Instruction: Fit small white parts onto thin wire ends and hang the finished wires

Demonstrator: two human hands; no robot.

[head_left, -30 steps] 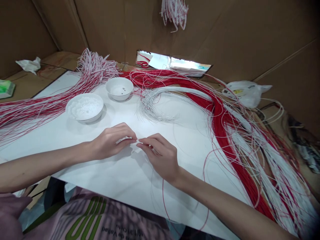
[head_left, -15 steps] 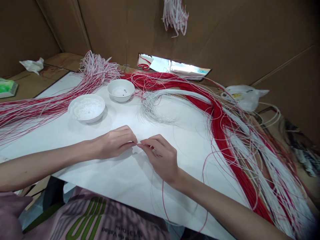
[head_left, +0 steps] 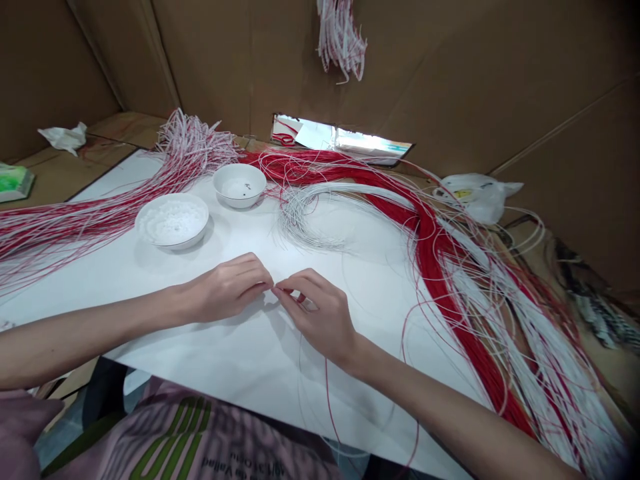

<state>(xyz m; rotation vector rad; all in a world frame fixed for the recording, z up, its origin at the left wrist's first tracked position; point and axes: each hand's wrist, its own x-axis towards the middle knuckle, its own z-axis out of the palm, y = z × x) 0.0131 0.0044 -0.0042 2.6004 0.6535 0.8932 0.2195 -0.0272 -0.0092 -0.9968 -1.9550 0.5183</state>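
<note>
Over the white tabletop (head_left: 240,380), my left hand (head_left: 227,288) and my right hand (head_left: 320,313) meet fingertip to fingertip. Both are closed in a pinch; what lies between the left fingertips is too small to make out. A thin red strand (head_left: 327,393) and a pale one hang below my right hand, and red shows between its fingers; the pinched end is hidden. Behind my left hand stand a white bowl (head_left: 173,221) of small white pieces and a smaller bowl (head_left: 240,185) with a few dark specks.
A long red bundle (head_left: 430,247) and white strands curve along the back and right. Red-and-white strands (head_left: 100,217) stretch across the left. A plastic bag (head_left: 480,197) lies at back right. One tassel (head_left: 341,40) hangs on the cardboard wall (head_left: 450,80).
The view has shifted slightly. My fingertips have drawn a little closer together, and the fingers of my right hand have shifted slightly.
</note>
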